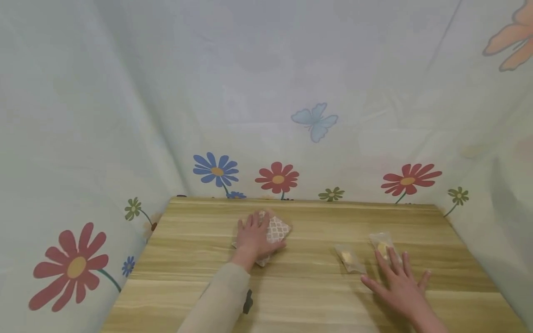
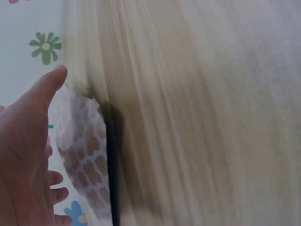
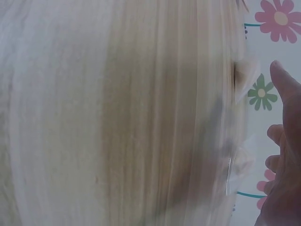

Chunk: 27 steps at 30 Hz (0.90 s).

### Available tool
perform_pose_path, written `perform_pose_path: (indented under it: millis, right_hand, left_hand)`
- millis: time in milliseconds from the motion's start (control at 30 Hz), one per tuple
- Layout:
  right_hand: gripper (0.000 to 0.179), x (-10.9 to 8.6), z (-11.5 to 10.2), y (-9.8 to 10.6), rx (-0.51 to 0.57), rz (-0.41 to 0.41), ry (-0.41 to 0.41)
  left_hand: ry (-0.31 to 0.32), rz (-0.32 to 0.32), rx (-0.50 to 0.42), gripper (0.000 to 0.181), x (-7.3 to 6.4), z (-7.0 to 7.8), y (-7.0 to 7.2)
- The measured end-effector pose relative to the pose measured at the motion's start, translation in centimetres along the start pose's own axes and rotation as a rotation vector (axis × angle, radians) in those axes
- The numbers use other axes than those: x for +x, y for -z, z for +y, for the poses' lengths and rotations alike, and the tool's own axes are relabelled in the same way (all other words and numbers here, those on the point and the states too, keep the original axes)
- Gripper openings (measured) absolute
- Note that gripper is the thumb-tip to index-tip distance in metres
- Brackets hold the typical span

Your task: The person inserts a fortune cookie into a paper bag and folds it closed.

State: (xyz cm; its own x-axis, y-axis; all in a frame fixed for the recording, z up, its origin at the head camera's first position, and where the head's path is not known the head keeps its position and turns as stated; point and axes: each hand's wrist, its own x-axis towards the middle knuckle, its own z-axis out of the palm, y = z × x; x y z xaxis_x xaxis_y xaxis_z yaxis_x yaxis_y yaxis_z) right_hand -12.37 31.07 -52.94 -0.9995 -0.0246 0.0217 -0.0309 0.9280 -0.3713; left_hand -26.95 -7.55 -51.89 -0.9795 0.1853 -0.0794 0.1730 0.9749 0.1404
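Observation:
My left hand lies with fingers spread over a flat piece with a white-and-tan lattice pattern, covering much of it. In the left wrist view the patterned piece shows a bent edge below the thumb of the left hand. On the right, my right hand has its fingers spread, the fingertips overlapping a small clear packet with something yellowish inside. A second clear packet, also with pale yellow contents, lies just left of it, near the thumb. Both packets appear in the right wrist view beside the right hand.
The wood-grain table ends at the back against a pale curtain printed with flowers and butterflies, which also hangs along both sides. A small dark object shows beside the left sleeve.

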Motion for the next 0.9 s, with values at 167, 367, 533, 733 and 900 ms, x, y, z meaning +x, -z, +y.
perform_pose_path:
  millis: [167, 367, 533, 733, 900]
  right_hand:
    - [0.094, 0.1, 0.1, -0.2, 0.004, 0.001, 0.005]
    - [0.094, 0.2, 0.1, -0.2, 0.017, -0.005, 0.009]
    - [0.096, 0.3, 0.0, -0.2, 0.023, -0.007, 0.011]
    - [0.097, 0.4, -0.2, -0.1, 0.024, -0.009, 0.017]
    - [0.096, 0.5, -0.4, 0.1, 0.019, -0.004, 0.021]
  left_hand:
    - [0.041, 0.0, -0.065, 0.121, 0.2, -0.4, -0.9]
    - [0.059, -0.024, -0.114, 0.123, 0.3, -0.7, -1.4]
    - [0.041, -0.029, -0.126, 0.124, 0.4, -0.8, -1.7]
    - [-0.03, -0.049, -0.12, 0.122, 0.0, -1.0, -1.6]
    - [-0.122, -0.064, -0.12, 0.121, -0.9, -1.4, -1.6]
